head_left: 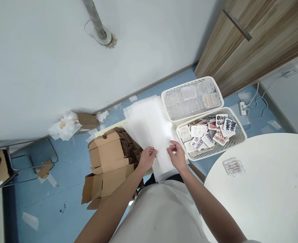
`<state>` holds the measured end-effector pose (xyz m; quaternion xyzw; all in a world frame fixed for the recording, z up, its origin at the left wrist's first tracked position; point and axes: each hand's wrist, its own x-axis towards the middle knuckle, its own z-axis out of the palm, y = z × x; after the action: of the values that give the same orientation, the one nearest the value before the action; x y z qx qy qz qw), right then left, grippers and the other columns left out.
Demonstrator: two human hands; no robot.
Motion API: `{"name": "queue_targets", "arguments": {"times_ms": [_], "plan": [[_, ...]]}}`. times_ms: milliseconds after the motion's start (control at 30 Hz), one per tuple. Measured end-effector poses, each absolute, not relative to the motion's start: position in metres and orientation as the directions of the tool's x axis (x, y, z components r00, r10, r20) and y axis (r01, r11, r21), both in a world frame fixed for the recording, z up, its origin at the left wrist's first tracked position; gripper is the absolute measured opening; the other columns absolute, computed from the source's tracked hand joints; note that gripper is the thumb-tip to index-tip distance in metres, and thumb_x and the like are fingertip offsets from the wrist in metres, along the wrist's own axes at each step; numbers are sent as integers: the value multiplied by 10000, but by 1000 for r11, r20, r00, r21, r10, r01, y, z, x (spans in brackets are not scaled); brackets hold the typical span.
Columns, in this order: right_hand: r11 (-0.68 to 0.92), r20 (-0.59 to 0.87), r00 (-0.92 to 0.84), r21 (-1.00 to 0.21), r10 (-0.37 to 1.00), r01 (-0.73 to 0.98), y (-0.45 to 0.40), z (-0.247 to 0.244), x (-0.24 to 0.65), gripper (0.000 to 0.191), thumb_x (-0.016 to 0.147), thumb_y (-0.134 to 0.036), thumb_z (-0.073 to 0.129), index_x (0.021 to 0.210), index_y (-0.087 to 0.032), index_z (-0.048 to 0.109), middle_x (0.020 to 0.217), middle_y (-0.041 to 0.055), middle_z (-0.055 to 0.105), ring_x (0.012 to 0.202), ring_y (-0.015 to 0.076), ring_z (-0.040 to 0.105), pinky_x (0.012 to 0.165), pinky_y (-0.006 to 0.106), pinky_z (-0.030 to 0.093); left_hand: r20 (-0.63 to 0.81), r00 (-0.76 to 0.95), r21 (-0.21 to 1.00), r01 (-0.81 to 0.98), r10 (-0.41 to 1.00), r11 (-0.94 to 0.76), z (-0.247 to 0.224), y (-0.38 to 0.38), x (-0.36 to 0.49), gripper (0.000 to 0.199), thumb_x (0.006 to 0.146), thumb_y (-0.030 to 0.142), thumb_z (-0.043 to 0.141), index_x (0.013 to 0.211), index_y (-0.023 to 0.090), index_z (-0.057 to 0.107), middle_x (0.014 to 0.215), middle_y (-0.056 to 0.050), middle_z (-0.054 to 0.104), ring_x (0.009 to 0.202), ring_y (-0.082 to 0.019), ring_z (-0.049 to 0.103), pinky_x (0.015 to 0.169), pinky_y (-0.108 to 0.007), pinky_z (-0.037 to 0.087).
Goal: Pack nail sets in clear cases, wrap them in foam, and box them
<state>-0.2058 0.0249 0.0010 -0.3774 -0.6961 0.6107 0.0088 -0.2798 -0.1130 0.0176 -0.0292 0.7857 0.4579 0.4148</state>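
A stack of thin, translucent white sheets (149,118), perhaps packing foam, lies fanned out in front of me. Its near end hangs down towards my waist. My left hand (147,158) is closed in a pinch at the left side of the topmost sheet. Opposite it, my right hand (177,156) pinches the sheet's right side with thumb and forefinger, the other fingers loosely curled. Left of the stack are folded brown cardboard boxes (111,148), several nested together. Close to my right hand stands a white basket (189,158) of cards bearing press-on nails (230,125).
Behind it, another white basket (170,118) holds clear plastic cases. A round white table (270,195) at right carries a clear case of nails (234,167). Crumpled white packing (66,126), a small carton (87,121) and a metal-framed chair (35,165) are at left. Cables (261,98) trail by a power strip.
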Motion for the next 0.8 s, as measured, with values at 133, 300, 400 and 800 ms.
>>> {"name": "queue_targets", "arguments": {"times_ms": [133, 300, 400, 800], "plan": [[108, -394, -715, -831, 577, 545, 33, 8, -203, 373, 782, -250, 424, 1147, -173, 443, 952, 69, 591, 662, 136, 554, 699, 315, 465, -723, -604, 662, -468, 334, 586, 25, -108, -277, 395, 750, 429, 541, 1029, 149, 539, 1051, -120, 605, 937, -192, 573, 800, -298, 441], [440, -285, -836, -745, 470, 501, 40, 11, -199, 368, 783, -99, 314, 1059, -183, 542, 979, 74, 618, 922, 190, 570, 823, 346, 441, -751, -572, 622, -445, 330, 644, 36, -108, -274, 456, 768, 435, 529, 1130, 159, 494, 1207, -138, 519, 1044, -210, 530, 848, -302, 424], [617, -182, -892, -664, 413, 422, 39, 13, -200, 394, 776, -73, 319, 1073, -157, 562, 1087, 105, 591, 1024, 217, 539, 875, 364, 431, -734, -573, 637, -395, 365, 661, 40, -111, -274, 431, 756, 415, 549, 1101, 158, 526, 1215, -127, 522, 1071, -217, 515, 881, -303, 405], [734, 142, -901, -637, 410, 233, 16, 70, -159, 357, 846, -148, 322, 1107, -232, 552, 1121, 60, 589, 1009, 183, 571, 846, 344, 488, -625, -602, 744, -267, 497, 612, 49, -140, -257, 491, 700, 400, 603, 1109, 134, 547, 1209, -137, 531, 1099, -238, 501, 890, -315, 400]]}}
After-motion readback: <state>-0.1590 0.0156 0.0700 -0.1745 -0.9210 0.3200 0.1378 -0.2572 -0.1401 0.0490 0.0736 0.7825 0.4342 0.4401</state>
